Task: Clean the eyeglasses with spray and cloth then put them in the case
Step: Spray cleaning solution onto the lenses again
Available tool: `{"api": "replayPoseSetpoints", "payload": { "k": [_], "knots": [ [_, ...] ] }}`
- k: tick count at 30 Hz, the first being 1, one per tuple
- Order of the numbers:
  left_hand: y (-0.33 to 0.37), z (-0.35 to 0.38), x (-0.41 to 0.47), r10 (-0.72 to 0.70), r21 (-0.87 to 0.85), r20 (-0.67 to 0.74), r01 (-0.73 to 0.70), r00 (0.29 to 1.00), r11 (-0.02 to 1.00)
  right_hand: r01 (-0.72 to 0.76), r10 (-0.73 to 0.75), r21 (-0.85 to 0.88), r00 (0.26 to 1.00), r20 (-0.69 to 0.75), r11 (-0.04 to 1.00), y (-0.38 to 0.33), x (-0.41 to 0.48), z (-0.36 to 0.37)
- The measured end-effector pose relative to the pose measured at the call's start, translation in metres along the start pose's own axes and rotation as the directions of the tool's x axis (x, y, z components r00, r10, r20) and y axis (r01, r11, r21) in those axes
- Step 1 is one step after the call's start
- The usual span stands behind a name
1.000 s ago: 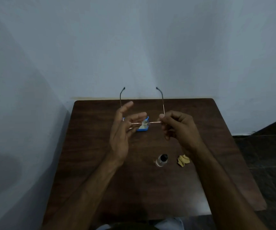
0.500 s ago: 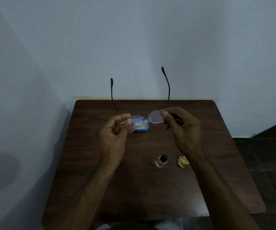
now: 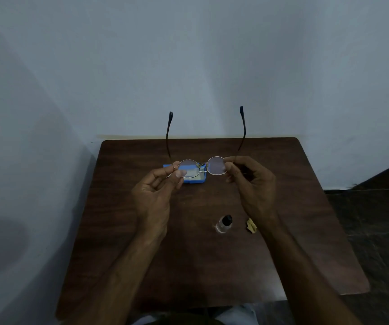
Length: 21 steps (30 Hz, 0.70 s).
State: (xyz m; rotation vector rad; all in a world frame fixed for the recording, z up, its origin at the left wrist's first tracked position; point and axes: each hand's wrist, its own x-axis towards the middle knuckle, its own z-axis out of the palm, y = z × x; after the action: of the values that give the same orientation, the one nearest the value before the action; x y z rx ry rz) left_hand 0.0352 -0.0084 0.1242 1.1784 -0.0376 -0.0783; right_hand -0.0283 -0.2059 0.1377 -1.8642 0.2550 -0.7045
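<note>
Left hand [image 3: 156, 195], right hand [image 3: 252, 184] pinch eyeglasses [image 3: 216, 165], partly hiding case [image 3: 194, 181]; bottle [image 3: 223, 224], cloth [image 3: 251, 226] nearer.

I count one pair of eyeglasses [image 3: 202, 165], with two round lenses [image 3: 216, 165] and two temple arms [image 3: 243, 127]. Two hands are in my view: one left hand [image 3: 156, 198] and one right hand [image 3: 252, 186]. On the one table [image 3: 188, 266] I see one blue case [image 3: 194, 181], one spray bottle [image 3: 224, 224], and what looks like one crumpled yellow cloth [image 3: 251, 226], half hidden and dim.
</note>
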Motion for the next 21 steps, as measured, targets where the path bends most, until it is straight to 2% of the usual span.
{"api": "replayPoseSetpoints", "payload": {
  "k": [6,9,11,13,16,19,21],
  "knots": [
    [-0.012,-0.004,0.000,-0.003,0.035,-0.045,0.004,0.999,0.999,-0.151,0.148,0.047,0.987,0.063,0.987,0.022,-0.009,-0.006],
    [-0.014,-0.005,0.000,-0.010,0.026,-0.061,0.011,0.998,1.000,-0.236,0.239,-0.040,0.969,0.067,0.971,0.052,-0.025,-0.018],
    [-0.013,-0.005,-0.001,-0.004,0.016,-0.057,0.005,0.998,1.000,-0.339,0.354,-0.133,0.929,0.108,0.931,0.076,-0.045,-0.026],
    [-0.011,-0.004,-0.001,0.004,0.005,-0.052,-0.003,0.999,1.000,-0.405,0.460,-0.256,0.861,0.215,0.878,0.095,-0.068,-0.029],
    [-0.010,-0.003,-0.001,0.008,0.001,-0.048,-0.008,0.999,1.000,-0.341,0.498,-0.413,0.785,0.368,0.844,0.128,-0.099,-0.023],
    [-0.009,-0.001,0.000,-0.007,-0.002,-0.052,0.007,0.999,1.000,-0.433,0.565,-0.397,0.758,0.325,0.809,0.149,-0.117,-0.009],
    [-0.008,0.000,0.000,-0.012,0.003,-0.049,0.013,0.999,1.000,-0.452,0.565,-0.376,0.775,0.283,0.809,0.154,-0.120,0.000]
  ]
}}
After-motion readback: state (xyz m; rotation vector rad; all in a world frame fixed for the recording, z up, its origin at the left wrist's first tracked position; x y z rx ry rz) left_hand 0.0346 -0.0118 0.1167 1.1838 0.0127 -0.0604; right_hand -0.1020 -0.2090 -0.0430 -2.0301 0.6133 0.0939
